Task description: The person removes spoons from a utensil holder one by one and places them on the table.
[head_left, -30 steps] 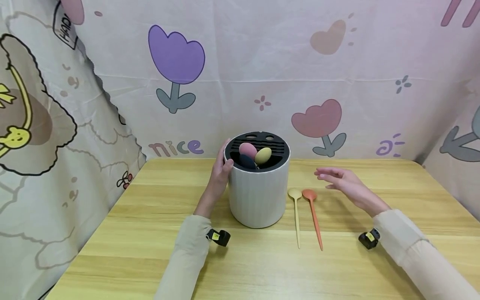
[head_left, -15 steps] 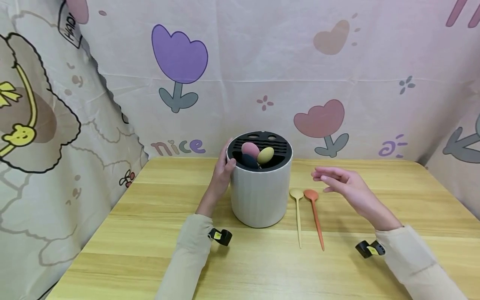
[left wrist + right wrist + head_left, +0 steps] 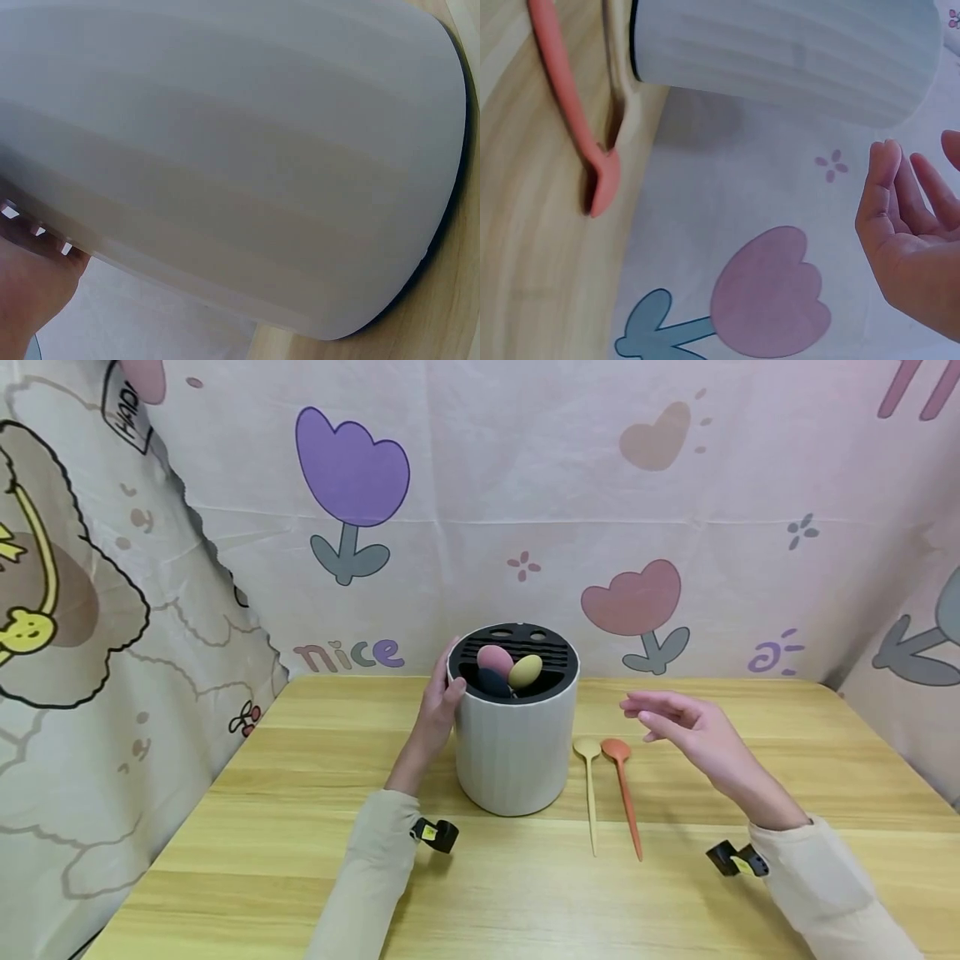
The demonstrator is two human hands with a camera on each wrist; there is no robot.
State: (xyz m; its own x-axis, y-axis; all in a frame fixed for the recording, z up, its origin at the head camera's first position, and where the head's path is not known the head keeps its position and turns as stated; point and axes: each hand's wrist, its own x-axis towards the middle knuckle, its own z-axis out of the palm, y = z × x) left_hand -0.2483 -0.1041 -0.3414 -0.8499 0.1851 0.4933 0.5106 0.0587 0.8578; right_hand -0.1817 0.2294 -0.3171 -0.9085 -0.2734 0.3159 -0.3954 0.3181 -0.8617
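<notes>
A white ribbed utensil holder (image 3: 513,760) with a black slotted top (image 3: 536,647) stands upright on the table. Out of its front opening show a pink spoon head (image 3: 495,659), a yellow one (image 3: 526,671) and a dark blue one (image 3: 493,683). My left hand (image 3: 437,706) grips the holder's upper left side, its thumb at the rim and its other fingers mostly hidden behind. To the right lie a cream spoon (image 3: 590,793) and an orange spoon (image 3: 627,797), side by side. My right hand (image 3: 693,727) hovers beyond them, fingers loosely bent, holding nothing; the right wrist view shows its fingers apart from the holder.
The wooden table (image 3: 300,860) reaches back to a patterned cloth (image 3: 480,468) that hangs behind it. More cloth (image 3: 112,752) hangs along the left side. Small black cameras are strapped to both wrists.
My right hand has shifted slightly left and turned at the wrist, its thumb now showing more in front. The left hand, the holder and the two loose spoons stay in place.
</notes>
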